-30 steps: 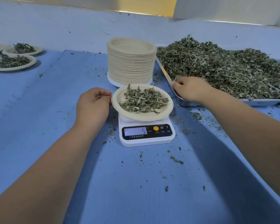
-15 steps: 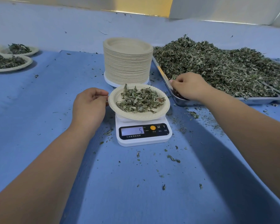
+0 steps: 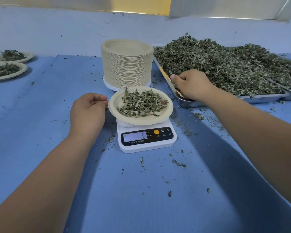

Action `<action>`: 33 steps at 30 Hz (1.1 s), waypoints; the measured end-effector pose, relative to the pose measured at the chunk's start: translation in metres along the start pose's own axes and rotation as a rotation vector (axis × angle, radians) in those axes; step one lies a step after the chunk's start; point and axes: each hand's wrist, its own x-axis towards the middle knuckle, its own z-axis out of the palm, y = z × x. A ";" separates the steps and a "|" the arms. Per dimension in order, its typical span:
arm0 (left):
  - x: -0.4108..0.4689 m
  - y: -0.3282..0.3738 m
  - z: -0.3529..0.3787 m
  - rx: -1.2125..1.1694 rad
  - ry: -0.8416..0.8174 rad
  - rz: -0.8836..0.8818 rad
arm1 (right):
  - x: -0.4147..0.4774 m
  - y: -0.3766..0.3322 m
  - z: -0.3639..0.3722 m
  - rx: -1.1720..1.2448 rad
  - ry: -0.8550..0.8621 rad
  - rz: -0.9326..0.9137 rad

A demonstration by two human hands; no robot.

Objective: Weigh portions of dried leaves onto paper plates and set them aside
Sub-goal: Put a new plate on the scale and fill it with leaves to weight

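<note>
- Far left: two filled plates point(image 3: 23, 69) sit set aside, well apart from the weighing spot. No change there.
- Left hand point(image 3: 88, 111): as before, parked just beside the paper plate point(image 3: 138, 121), fingers curled, tips against its left rim. Cannot tell whether it pinches the rim or only touches it.
- Portion of leaves point(image 3: 141, 104): lies on that plate, and the plate rests on the scale point(image 3: 148, 145).
- Display point(image 3: 135, 136): reads 6; half a second ago it read 5. The target weight is not shown, so I cannot say whether this portion is done.
- Behind: the stack of empty plates point(image 3: 127, 64) stands untouched.
- Right hand point(image 3: 193, 86): has gone a little deeper into the near-left corner of the metal tray point(image 3: 262, 97), fingers curled down into the loose leaves point(image 3: 225, 64) and closed on a small pinch with the thumb.
- Judgement: it is fetching a top-up, so the portion likely runs light yet; the left hand waits to move the plate off.
</note>
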 end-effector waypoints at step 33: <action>0.000 0.000 0.000 0.007 -0.010 0.007 | -0.001 -0.010 -0.007 -0.023 0.217 -0.112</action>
